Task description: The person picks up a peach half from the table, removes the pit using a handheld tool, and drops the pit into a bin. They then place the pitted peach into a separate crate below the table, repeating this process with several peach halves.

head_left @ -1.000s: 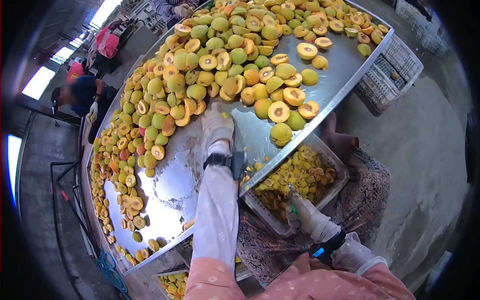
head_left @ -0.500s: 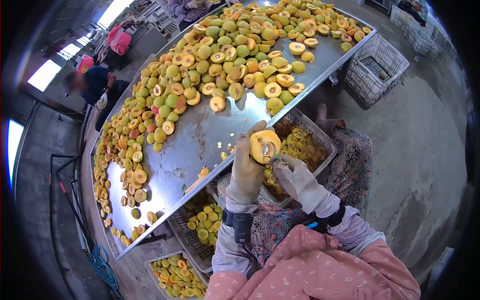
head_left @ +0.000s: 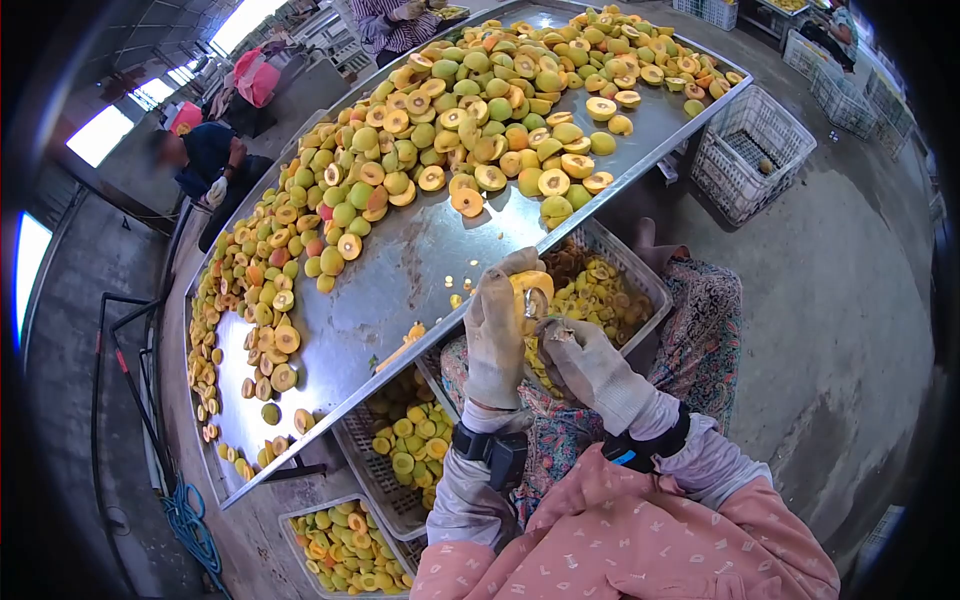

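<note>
My gloved left hand (head_left: pixel 495 335) is closed around a yellow peach half (head_left: pixel 521 284), held up by the table's near edge. The cut face of the fruit is turned towards my right hand. In my gloved right hand (head_left: pixel 592 368), fingers closed, is a small pitting tool (head_left: pixel 537 303) with a curved metal loop. Its loop is at the cut face; the handle is hidden in my fingers. Below both hands stands a crate (head_left: pixel 652 322) of yellow peach pieces and scraps.
A sloping metal table (head_left: pixel 400 290) bears a large heap of peach halves (head_left: pixel 440 120). Crates of cut fruit (head_left: pixel 410 445) stand below its edge. At the right is a white crate (head_left: pixel 755 150). One person (head_left: pixel 215 165) works across the table, another (head_left: pixel 392 22) at the top.
The peach half has turned, so its cut face shows less and points more to the right. My right hand has rotated slightly with the tool. The whole view has shifted a little.
</note>
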Available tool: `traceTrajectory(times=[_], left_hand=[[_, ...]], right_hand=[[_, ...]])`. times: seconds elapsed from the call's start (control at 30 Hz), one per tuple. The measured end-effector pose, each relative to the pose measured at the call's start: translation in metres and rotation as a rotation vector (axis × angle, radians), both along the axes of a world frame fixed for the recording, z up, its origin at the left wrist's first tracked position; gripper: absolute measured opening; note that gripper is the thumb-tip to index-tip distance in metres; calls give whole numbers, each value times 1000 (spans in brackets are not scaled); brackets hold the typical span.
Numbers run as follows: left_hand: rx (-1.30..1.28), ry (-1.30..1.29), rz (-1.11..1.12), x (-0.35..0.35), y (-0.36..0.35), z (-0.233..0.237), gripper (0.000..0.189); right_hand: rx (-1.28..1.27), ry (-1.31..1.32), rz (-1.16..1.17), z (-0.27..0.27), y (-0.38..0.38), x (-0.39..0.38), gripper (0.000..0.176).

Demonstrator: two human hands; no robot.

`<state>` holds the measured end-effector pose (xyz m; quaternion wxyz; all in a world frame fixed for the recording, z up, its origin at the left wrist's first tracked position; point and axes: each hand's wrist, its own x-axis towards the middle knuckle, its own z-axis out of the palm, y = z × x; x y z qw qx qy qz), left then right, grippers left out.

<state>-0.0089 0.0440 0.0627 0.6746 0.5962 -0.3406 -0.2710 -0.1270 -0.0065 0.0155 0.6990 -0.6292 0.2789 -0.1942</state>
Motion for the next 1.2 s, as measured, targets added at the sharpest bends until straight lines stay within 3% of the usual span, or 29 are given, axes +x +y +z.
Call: traceTrajectory(times=[0.03, 0.1, 0.2, 0.23, 0.27, 0.3, 0.37, 0.43, 0.47, 0.5, 0.53, 0.57, 0.7, 0.77, 0.83, 1.1, 1.2], left_hand=[[-25, -106, 30, 1, 1, -2, 57], [-51, -212, 60, 1, 3, -1, 58], [-43, -155, 99, 0, 6, 3, 57], [-48, -260, 99, 3, 5, 2, 41], [-53, -365, 99, 7, 6, 3, 27], [-53, -363, 101, 11, 8, 7, 27], [-6, -301, -71, 18, 13, 17, 39], [38, -174, -96, 23, 14, 16, 51], [79, -49, -119, 24, 13, 19, 62], [81, -45, -115, 23, 14, 24, 62], [142, 120, -116, 22, 15, 32, 70], [200, 285, -116, 21, 16, 38, 78], [209, 332, -175, 27, 19, 38, 75], [171, 83, -111, 26, 17, 33, 76], [173, 158, -107, 21, 18, 42, 76], [205, 234, -72, 27, 18, 30, 78], [283, 85, -100, 32, 20, 31, 77]], right_hand=[[0, 0, 0, 3, 0, 0, 41], [361, 49, 103, 14, 2, -1, 39], [275, -42, 98, 10, 5, 1, 30], [275, -41, 98, 8, 5, 1, 30], [-44, -18, 23, 7, 4, 0, 30], [-363, 6, -52, 6, 3, -1, 30], [-390, 63, 63, 18, -7, -7, 31], [-413, 121, 179, 33, -18, -13, 35], [-583, 145, 235, 39, -23, -15, 35], [-751, 168, 290, 41, -26, -15, 35], [-802, 144, 276, 42, -26, -14, 33], [-801, 144, 280, 42, -25, -13, 33], [-839, -15, 219, 32, -23, -12, 34], [-867, -67, 179, 31, -18, -11, 34], [-382, 92, 174, 42, -11, -9, 36], [-478, 217, 147, 47, 1, -5, 38], [-463, 249, 155, 35, 5, -2, 39]])
